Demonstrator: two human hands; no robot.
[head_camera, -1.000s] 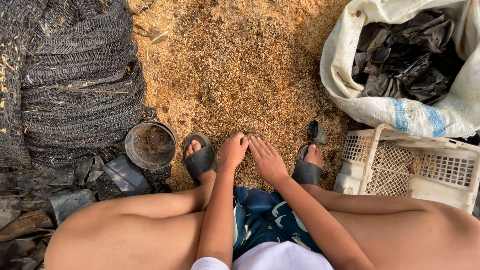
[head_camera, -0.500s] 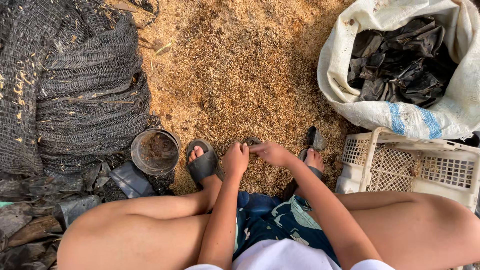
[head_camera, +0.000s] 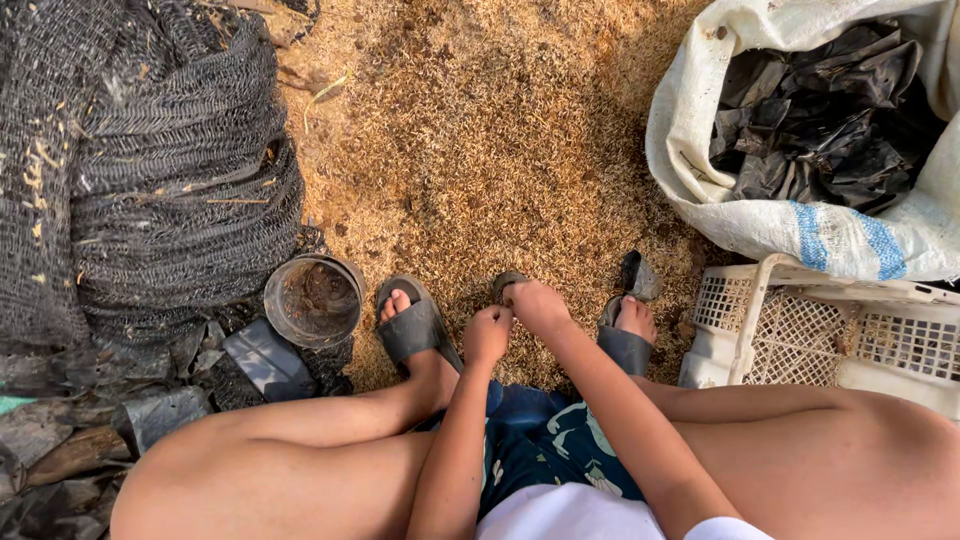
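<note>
Seated person, knees wide, both hands low between the feet.

Left hand (head_camera: 488, 335): curled into a loose fist, fingers together. Can't tell whether anything is inside it. Right hand (head_camera: 535, 305): fingers pinched on a small dark bag (head_camera: 506, 283), which sits at the near edge of the rice-husk bed (head_camera: 480, 130), just beyond the fingertips and between the two sandals. The hands are touching or nearly so.

Doing it well (my read): keep the bag mouth held open with the right-hand pinch, bring the left in close so the rim doesn't fold shut, and work low over the husk so spill lands back on the pile.

Counts, near to far:
- 2 dark slide sandals, left one (head_camera: 412, 325), right one (head_camera: 625, 345)
- 1 small dark bag in hand, plus 1 dark piece (head_camera: 636, 275) standing in the husk just past the right foot; kind unclear
- 1 round dirty pot (head_camera: 313, 300), empty bar soil residue, beside the left foot
- Several flattened black bags (head_camera: 265, 360) on the ground at left; count not readable
- 1 white plastic crate (head_camera: 800, 320) at right
- 1 heap of black shade netting (head_camera: 140, 170) at left
- 1 white woven sack (head_camera: 800, 235) far right, open, filled with crumpled black bags (head_camera: 820, 110); too tangled to count
</note>
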